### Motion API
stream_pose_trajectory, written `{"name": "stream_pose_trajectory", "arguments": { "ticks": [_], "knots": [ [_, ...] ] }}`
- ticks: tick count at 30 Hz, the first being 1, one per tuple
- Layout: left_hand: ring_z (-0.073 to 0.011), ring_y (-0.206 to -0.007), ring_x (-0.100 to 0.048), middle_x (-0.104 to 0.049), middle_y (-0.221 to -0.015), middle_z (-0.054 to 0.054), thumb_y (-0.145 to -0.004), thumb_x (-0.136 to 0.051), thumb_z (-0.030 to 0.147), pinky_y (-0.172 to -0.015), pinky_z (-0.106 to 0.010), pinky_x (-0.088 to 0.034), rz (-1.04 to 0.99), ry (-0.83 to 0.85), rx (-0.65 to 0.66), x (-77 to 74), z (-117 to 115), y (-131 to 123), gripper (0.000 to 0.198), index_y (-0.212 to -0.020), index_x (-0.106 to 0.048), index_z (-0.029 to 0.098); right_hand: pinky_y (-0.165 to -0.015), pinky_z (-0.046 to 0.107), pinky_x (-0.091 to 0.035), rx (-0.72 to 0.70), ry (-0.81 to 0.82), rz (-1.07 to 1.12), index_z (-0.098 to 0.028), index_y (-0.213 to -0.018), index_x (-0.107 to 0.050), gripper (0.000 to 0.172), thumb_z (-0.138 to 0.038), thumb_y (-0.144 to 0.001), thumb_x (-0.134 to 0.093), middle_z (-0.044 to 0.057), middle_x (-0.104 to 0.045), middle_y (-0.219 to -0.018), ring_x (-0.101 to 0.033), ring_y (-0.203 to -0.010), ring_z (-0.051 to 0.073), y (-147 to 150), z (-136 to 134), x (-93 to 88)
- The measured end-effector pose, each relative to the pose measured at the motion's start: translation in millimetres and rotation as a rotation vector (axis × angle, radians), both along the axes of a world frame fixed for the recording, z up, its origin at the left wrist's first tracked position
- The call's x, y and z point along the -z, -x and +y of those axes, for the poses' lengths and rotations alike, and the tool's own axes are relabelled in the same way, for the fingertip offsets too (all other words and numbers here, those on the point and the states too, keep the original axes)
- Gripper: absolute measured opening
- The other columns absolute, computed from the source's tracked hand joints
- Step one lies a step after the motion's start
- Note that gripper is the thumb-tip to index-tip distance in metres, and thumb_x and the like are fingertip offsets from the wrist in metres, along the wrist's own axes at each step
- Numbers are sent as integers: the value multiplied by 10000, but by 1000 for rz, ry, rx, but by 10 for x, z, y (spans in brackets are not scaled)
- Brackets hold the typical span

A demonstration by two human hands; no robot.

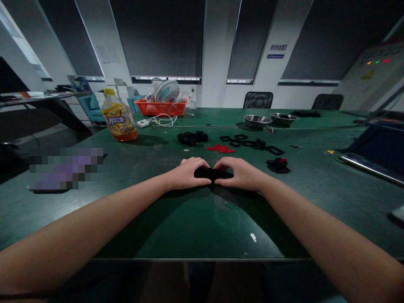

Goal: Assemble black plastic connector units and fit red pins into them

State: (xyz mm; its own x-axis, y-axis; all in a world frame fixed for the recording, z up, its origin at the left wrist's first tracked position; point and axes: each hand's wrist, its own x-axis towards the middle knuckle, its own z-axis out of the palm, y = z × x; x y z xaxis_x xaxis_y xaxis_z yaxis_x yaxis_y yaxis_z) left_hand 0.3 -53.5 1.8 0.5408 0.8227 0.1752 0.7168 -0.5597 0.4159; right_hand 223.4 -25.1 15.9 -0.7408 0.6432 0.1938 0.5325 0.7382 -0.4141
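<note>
Both my hands meet over the middle of the green table (189, 227). My left hand (191, 173) curls its fingers and thumb round the left side of a small black part (212, 175), and my right hand (240, 173) grips the same part from the right. Fingers hide much of its shape. Just beyond are several small red pieces (221, 148), a heap of black blocks (192, 138) and several flat black frames (274, 150). Right of my right hand sits a black piece with a red bit on it (278, 165).
A bottle of orange drink (118, 118) stands at the left, behind a pixelated flat object (66, 170). Farther back are an orange basket (160, 108) holding a fan, a white cable (164, 120) and two metal bowls (257, 121). A dark blue bin (378, 141) is at right.
</note>
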Motion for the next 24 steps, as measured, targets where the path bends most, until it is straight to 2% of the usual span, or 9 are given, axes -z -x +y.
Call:
{"name": "stream_pose_trajectory", "arguments": {
  "ticks": [24],
  "knots": [
    [-284, -1150, -530, -607, -1202, -88, -820, -610, 469, -1005, -454, -369, -6, 5, 8, -1, 7, 7, 407, -1123, -567, 200, -827, 358, -499, 4, 6, 10, -173, -1012, -643, 307, -308, -742, -694, 80, -671, -1006, -627, -909, 209, 9, -10, -5]
  ]
}}
